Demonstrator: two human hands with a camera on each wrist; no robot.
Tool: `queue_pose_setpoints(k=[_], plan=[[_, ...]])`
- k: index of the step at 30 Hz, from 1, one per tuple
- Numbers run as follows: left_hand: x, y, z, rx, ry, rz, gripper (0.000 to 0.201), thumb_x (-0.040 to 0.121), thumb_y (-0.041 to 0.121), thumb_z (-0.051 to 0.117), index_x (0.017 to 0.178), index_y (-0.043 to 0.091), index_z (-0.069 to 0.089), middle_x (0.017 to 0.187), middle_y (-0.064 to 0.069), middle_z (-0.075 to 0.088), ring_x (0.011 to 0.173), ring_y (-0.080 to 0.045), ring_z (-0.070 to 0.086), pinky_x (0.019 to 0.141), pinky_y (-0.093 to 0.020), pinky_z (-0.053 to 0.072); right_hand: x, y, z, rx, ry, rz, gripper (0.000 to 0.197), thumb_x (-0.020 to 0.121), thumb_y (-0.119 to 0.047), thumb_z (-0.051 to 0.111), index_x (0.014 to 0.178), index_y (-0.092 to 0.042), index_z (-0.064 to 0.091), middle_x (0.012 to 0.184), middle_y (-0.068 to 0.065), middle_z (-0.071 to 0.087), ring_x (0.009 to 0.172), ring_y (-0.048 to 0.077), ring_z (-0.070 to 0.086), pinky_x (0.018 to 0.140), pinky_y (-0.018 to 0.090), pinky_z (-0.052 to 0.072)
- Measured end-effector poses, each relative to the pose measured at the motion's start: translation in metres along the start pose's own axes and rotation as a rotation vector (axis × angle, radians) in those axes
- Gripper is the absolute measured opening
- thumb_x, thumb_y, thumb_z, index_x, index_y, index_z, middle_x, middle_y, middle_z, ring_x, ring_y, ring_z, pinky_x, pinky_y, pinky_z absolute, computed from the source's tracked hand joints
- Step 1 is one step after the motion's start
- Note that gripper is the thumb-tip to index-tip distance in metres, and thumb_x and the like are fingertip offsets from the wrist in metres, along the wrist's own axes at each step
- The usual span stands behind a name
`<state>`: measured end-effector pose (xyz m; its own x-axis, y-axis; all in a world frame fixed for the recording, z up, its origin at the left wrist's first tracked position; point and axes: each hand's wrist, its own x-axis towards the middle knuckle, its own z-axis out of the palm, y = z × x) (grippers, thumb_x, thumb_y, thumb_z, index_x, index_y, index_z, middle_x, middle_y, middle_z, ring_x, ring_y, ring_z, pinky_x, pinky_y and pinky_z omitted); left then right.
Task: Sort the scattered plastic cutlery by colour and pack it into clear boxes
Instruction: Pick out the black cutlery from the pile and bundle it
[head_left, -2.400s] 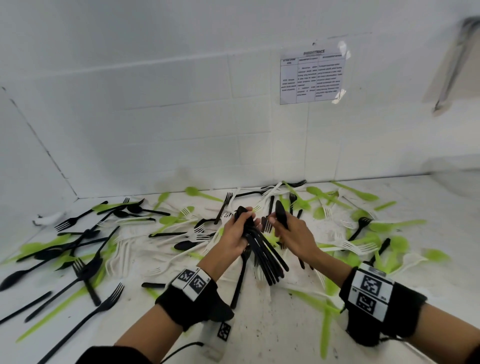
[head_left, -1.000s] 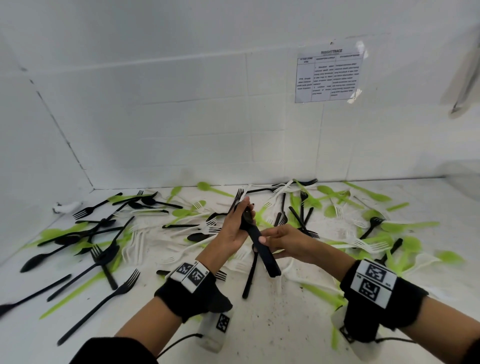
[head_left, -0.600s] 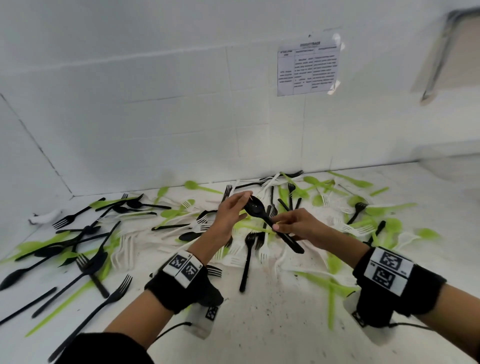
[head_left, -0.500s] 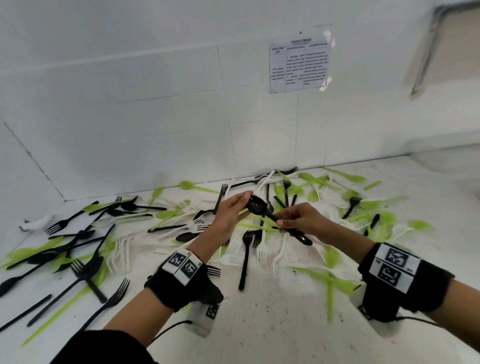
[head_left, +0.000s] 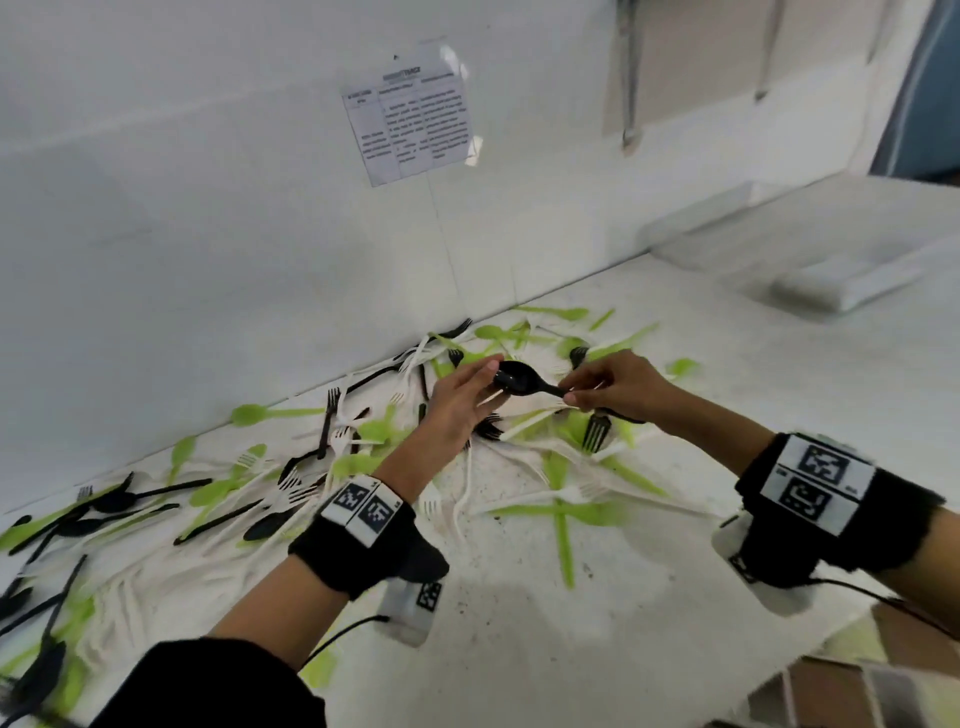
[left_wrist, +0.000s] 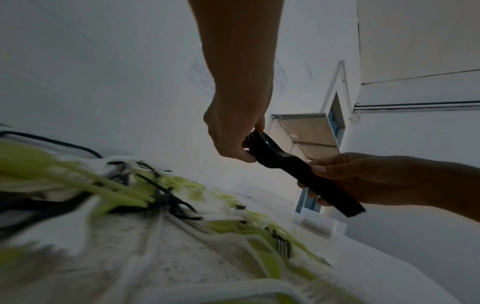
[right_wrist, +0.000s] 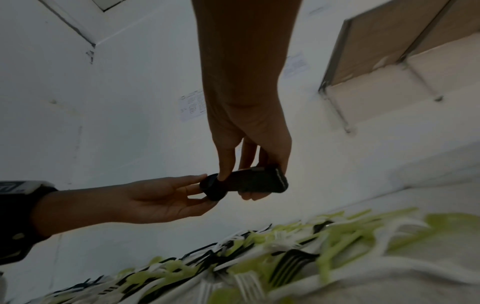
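A stack of black cutlery (head_left: 519, 378) hangs level above the table, spoon bowl to the left. My left hand (head_left: 491, 382) pinches the bowl end between thumb and fingers. My right hand (head_left: 569, 389) grips the handles, whose ends stick out behind its fingers. The left wrist view shows the stack (left_wrist: 298, 172) between the left hand (left_wrist: 249, 144) and the right hand (left_wrist: 311, 181). In the right wrist view the stack (right_wrist: 249, 182) runs from the right hand (right_wrist: 233, 179) to the left hand (right_wrist: 205, 191). Clear boxes (head_left: 769, 234) stand at the back right.
Green, white and black forks and spoons (head_left: 374, 457) lie scattered across the white table (head_left: 545, 649), thickest left and under my hands. A white wall with a taped paper sheet (head_left: 410, 124) closes the back. The table's front right edge (head_left: 810, 660) shows.
The black stack has turned from pointing down to lying level, and lifted. The right hand moved onto the handles, the left hand onto the bowl end. My view swung right toward the boxes.
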<state>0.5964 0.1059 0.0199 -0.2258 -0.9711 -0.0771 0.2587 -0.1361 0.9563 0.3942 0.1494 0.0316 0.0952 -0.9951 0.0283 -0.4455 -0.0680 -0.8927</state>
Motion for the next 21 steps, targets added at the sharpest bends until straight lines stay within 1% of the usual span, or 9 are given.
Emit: queue_pose_setpoints(k=[1, 2, 4, 6, 8, 11, 14, 17, 21], plan=[[0.004, -0.002, 0.011, -0.002, -0.011, -0.010, 0.031, 0.095, 0.007, 0.048, 0.123, -0.005, 0.052, 0.099, -0.007, 0.063, 0.089, -0.017, 0.062, 0.074, -0.020, 0.056, -0.004, 0.004, -0.010, -0.007, 0.023, 0.007, 0.011, 0.080, -0.009, 0.071, 0.091, -0.009, 0.071, 0.052, -0.007, 0.061, 0.042, -0.006, 0.052, 0.048, 0.006, 0.041], [0.009, -0.005, 0.023, 0.001, -0.026, -0.019, 0.031, 0.095, 0.007, 0.048, 0.123, -0.005, 0.053, 0.099, -0.007, 0.063, 0.090, -0.017, 0.063, 0.076, -0.022, 0.056, -0.008, 0.008, -0.020, -0.008, 0.041, 0.015, 0.012, 0.080, -0.009, 0.071, 0.092, -0.009, 0.071, 0.056, -0.003, 0.061, 0.044, -0.005, 0.053, 0.049, 0.006, 0.042], [0.017, -0.010, 0.049, 0.008, -0.057, -0.033, 0.028, 0.095, 0.008, 0.049, 0.120, -0.003, 0.055, 0.098, -0.006, 0.064, 0.091, -0.018, 0.063, 0.081, -0.025, 0.055, -0.017, 0.018, -0.042, 0.001, 0.060, 0.035, 0.015, 0.080, -0.010, 0.072, 0.094, -0.008, 0.070, 0.066, 0.006, 0.063, 0.054, 0.003, 0.057, 0.054, 0.010, 0.048], [0.025, -0.017, 0.079, 0.012, -0.084, -0.039, 0.025, 0.095, 0.008, 0.050, 0.116, -0.001, 0.058, 0.096, -0.005, 0.065, 0.089, -0.017, 0.063, 0.081, -0.025, 0.054, -0.027, 0.029, -0.067, 0.003, 0.079, 0.060, 0.017, 0.080, -0.011, 0.072, 0.097, -0.008, 0.069, 0.070, 0.004, 0.064, 0.061, 0.009, 0.058, 0.057, 0.013, 0.051], [0.031, -0.024, 0.112, 0.017, -0.112, -0.043, 0.025, 0.095, 0.008, 0.050, 0.116, -0.001, 0.058, 0.096, -0.004, 0.065, 0.086, -0.015, 0.064, 0.081, -0.024, 0.054, -0.038, 0.040, -0.095, 0.004, 0.097, 0.082, 0.017, 0.081, -0.011, 0.071, 0.097, -0.009, 0.069, 0.069, 0.000, 0.064, 0.062, 0.009, 0.058, 0.057, 0.013, 0.051], [0.040, -0.036, 0.164, 0.026, -0.171, -0.043, 0.022, 0.095, 0.007, 0.050, 0.113, 0.001, 0.058, 0.095, -0.002, 0.065, 0.088, -0.015, 0.064, 0.084, -0.026, 0.052, -0.056, 0.059, -0.140, 0.009, 0.135, 0.112, 0.016, 0.081, -0.011, 0.071, 0.096, -0.011, 0.069, 0.072, 0.000, 0.065, 0.063, 0.010, 0.059, 0.059, 0.015, 0.053], [0.048, -0.050, 0.216, 0.033, -0.220, -0.041, 0.020, 0.094, 0.007, 0.051, 0.112, 0.002, 0.060, 0.094, -0.002, 0.066, 0.089, -0.016, 0.064, 0.083, -0.025, 0.054, -0.073, 0.080, -0.185, 0.001, 0.172, 0.141, 0.016, 0.081, -0.011, 0.071, 0.097, -0.011, 0.069, 0.073, 0.000, 0.066, 0.064, 0.010, 0.059, 0.061, 0.017, 0.054], [0.057, -0.065, 0.262, 0.027, -0.243, -0.045, 0.018, 0.093, 0.007, 0.052, 0.108, 0.004, 0.061, 0.088, -0.001, 0.069, 0.087, -0.017, 0.064, 0.077, -0.022, 0.056, -0.087, 0.098, -0.226, -0.013, 0.199, 0.157, 0.016, 0.081, -0.012, 0.071, 0.097, -0.012, 0.069, 0.075, 0.000, 0.067, 0.065, 0.009, 0.061, 0.060, 0.015, 0.054], [0.066, -0.080, 0.317, 0.018, -0.295, -0.046, 0.018, 0.093, 0.006, 0.053, 0.108, 0.002, 0.061, 0.081, 0.002, 0.072, 0.085, -0.016, 0.066, 0.081, -0.025, 0.055, -0.104, 0.121, -0.272, -0.025, 0.239, 0.172, 0.017, 0.082, -0.014, 0.070, 0.099, -0.012, 0.068, 0.077, -0.001, 0.067, 0.067, 0.008, 0.062, 0.062, 0.015, 0.054]])
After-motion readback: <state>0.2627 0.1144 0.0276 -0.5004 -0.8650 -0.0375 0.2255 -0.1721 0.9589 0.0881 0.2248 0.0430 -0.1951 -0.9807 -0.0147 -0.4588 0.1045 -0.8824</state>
